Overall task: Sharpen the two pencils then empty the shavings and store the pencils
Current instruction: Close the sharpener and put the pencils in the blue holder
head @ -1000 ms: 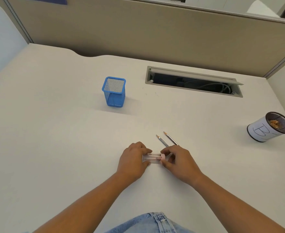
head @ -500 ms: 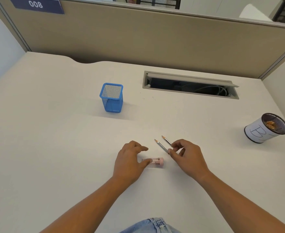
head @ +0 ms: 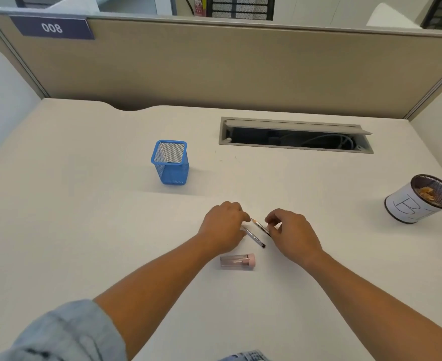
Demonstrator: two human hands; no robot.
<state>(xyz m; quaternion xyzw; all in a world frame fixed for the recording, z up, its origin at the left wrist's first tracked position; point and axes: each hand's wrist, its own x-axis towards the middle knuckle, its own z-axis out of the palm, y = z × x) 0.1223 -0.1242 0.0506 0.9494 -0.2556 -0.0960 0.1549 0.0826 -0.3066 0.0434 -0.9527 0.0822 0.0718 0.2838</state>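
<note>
Two dark pencils lie side by side on the white desk (head: pixel 84 204), points aimed up and left. My left hand (head: pixel 222 227) curls over the point end of the left pencil (head: pixel 255 238), fingertips closed on it. The rear end of the right pencil (head: pixel 260 226) is pinched between thumb and fingers of my right hand (head: pixel 293 230). Both pencils rest on the desk surface. The pink sharpener (head: pixel 237 261) with its clear shavings box lies on its side just below my left hand, touched by neither hand.
A blue mesh pen holder (head: pixel 170 162) stands upright to the upper left. At the far right sits a white cup marked B (head: pixel 420 199) with shavings inside. An open cable slot (head: pixel 293 136) is behind, and a beige partition wall (head: pixel 214 69) borders the desk.
Both hands let go of the sharpener, which now lies free on the desk. My left hand moved up onto the left pencil and my right hand closed on the right pencil.
</note>
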